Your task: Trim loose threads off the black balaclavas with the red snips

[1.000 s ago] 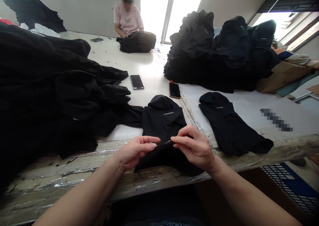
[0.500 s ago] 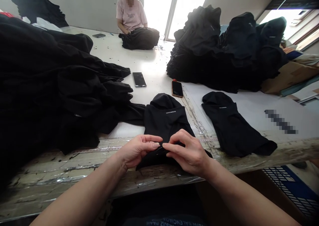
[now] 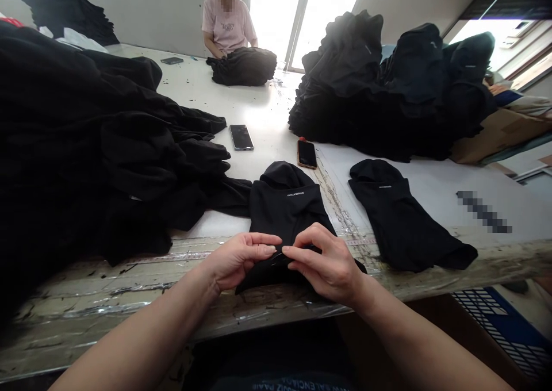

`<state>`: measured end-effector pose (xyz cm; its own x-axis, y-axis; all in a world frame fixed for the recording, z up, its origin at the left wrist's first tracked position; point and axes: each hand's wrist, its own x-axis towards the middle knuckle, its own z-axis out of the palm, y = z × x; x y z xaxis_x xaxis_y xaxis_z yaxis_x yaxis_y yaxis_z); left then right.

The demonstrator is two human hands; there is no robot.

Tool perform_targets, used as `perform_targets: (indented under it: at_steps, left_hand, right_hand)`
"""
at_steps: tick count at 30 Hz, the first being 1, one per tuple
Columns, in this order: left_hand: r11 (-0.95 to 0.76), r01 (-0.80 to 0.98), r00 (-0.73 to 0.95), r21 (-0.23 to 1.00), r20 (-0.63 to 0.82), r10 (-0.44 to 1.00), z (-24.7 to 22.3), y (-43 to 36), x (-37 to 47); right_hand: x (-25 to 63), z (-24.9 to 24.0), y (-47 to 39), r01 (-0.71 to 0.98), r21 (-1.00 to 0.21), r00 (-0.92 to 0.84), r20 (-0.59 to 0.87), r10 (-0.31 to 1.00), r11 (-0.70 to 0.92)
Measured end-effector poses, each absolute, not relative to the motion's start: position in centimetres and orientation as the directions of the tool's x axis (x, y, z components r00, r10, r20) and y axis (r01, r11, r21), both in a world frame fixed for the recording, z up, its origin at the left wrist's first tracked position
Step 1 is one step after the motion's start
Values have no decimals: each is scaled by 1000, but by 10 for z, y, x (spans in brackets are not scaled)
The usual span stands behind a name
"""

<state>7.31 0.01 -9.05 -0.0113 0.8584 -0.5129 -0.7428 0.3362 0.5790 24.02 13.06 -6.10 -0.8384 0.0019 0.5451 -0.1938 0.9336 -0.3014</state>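
Observation:
A black balaclava (image 3: 284, 207) with a small pale logo lies flat in front of me, its rounded hood end pointing away. Over its lower part, my left hand (image 3: 241, 259) pinches the fabric between thumb and fingers. Close by on the right, my right hand (image 3: 325, 261) pinches the same spot with thumb and forefinger, the fingertips of both hands almost meeting. A thin light line shows on the cloth just under the fingertips; what it is I cannot make out. To the right lies a second black balaclava (image 3: 401, 218), spread out and untouched.
A big heap of black garments (image 3: 77, 138) covers the table's left side. Tall stacks of black garments (image 3: 371, 92) stand at the back right. Two phones, one silver-edged (image 3: 241, 137) and one orange-cased (image 3: 306, 154), lie mid-table. Across the table, a person (image 3: 226, 23) sits behind a folded pile (image 3: 245, 66).
My hands stay at nearly the same spot on the balaclava, with only a slight shift of the fingertips. The view has moved very slightly.

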Motion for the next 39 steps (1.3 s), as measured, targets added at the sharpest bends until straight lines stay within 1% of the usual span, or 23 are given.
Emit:
perform_targets:
  at_steps: [5,13,16,18,20,21,22,24,26,29,31,33,35,37,39]
  left_hand:
    - [340,-733,-32,589,-530,847,-92,0,73]
    - [353,-724,-26,593,-535,845,-93,0,73]
    - [353,-726,-22,590,-534,845,-92,0,73]
    - [350,-733,-19,582,-533,846,-92,0,74]
    - [347,-738,-16,579,-530,848,-92,1,74]
    - [345,-734,-20,586,-526,850,-92,1,75]
    - [337,-724,-33,601,-519,854,-92,1,75]
    - [319,-692,-77,647,-505,860,-93,1,76]
    - [289,-636,-143,716,-477,867,-92,0,76]
    - [209,-473,-257,856,-361,897,-89,-1,75]
    - [152,-370,-298,917,-272,915,-87,-2,74]
    - [142,-346,-296,927,-252,922,-86,-3,74]
    - [163,-390,-267,906,-281,922,-88,-3,73]
    - [185,-458,-234,870,-319,919,-90,-3,73]
    - [202,-522,-210,829,-355,911,-93,-3,73]
  right_hand:
    - [239,-63,130,-202,-237,-834,551,-40,950]
    - [239,-64,133,-230,-190,-821,564,-86,954]
    - [240,-62,134,-239,-204,-822,563,-86,949]
    - [240,-59,135,-204,-276,-801,599,1,939]
    - [239,-55,135,-124,-407,-786,597,160,905]
    - [238,-54,134,-74,-477,-803,549,231,876]
    - [237,-54,133,-27,-536,-837,474,274,844]
    - [235,-56,131,63,-601,-903,305,302,797]
    - [233,-60,130,138,-624,-914,220,342,769]
    - [232,-65,131,219,-658,-876,193,443,720]
    - [233,-66,133,243,-677,-867,170,469,695]
    - [234,-65,134,262,-685,-864,147,481,680]
    - [234,-63,136,270,-675,-862,148,484,686]
    - [235,-60,138,237,-640,-864,205,460,731]
    - [237,-57,140,165,-590,-866,296,402,790]
